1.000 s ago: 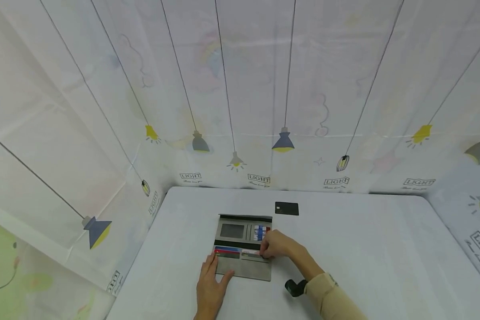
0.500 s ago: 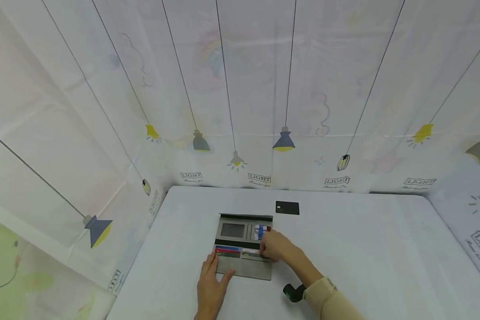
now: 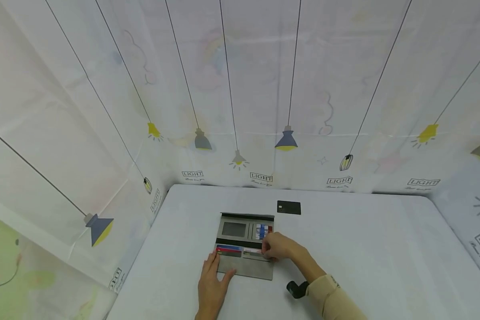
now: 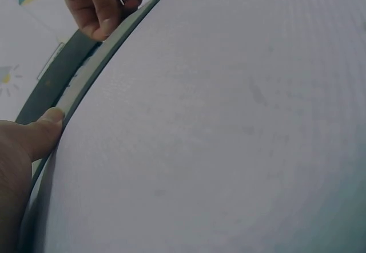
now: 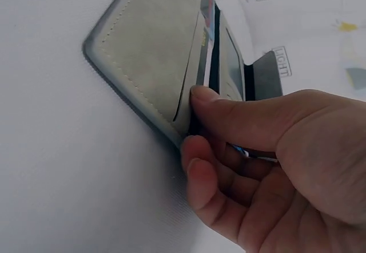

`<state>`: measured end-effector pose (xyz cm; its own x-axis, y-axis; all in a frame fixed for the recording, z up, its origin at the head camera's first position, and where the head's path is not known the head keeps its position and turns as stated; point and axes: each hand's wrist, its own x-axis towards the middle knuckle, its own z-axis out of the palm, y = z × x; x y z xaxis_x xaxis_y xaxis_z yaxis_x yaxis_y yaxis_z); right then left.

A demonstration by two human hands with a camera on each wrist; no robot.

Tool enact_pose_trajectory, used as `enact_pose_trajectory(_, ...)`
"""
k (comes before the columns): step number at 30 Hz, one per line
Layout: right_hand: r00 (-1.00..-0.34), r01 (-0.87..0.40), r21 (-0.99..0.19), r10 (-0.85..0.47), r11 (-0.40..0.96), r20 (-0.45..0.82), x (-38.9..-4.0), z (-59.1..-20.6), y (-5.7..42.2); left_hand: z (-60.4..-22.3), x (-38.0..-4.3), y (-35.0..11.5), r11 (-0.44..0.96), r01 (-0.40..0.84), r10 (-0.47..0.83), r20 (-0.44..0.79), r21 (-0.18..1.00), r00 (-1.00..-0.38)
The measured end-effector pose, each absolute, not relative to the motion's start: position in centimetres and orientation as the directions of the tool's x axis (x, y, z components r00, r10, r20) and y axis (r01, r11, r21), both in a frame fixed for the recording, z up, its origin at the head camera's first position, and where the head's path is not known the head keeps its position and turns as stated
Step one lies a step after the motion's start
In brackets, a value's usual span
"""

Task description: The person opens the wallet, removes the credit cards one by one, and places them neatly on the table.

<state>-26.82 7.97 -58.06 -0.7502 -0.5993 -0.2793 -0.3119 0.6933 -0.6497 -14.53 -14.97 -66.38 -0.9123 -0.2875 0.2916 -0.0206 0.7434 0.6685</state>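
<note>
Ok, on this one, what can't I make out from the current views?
Right wrist: what, if anything, the right hand pinches; the hand itself hides the spot.
Head: the right end of the lower row of cards in the wallet; the right hand covers it.
Head: any print on the black card; too small.
Left wrist: the left hand's other fingers; cut off by the left edge.

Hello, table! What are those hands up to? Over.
Left hand resting on open wallet. Right hand at its card pockets. Black card beyond, not blocking.
</note>
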Motion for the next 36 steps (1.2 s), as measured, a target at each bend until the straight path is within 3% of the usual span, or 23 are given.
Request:
enact_pose_trajectory(10, -0.775, -0.370, -0.607, -0.594, 0.704, -0.217, -26.5, -58.8, 7.9, -66.1, -14.7, -15.2, 0.750, -0.016, -0.284, 0.300, 0.661, -0.911)
enact_pose_trajectory(36, -0.864, -0.336, -0.600, -0.491, 0.727, -0.112, -25.6, -60.3, 8.0, -66.8, -14.6, -15.2, 0.755, 0.003, -0.276, 0.322, 0.656, -0.906)
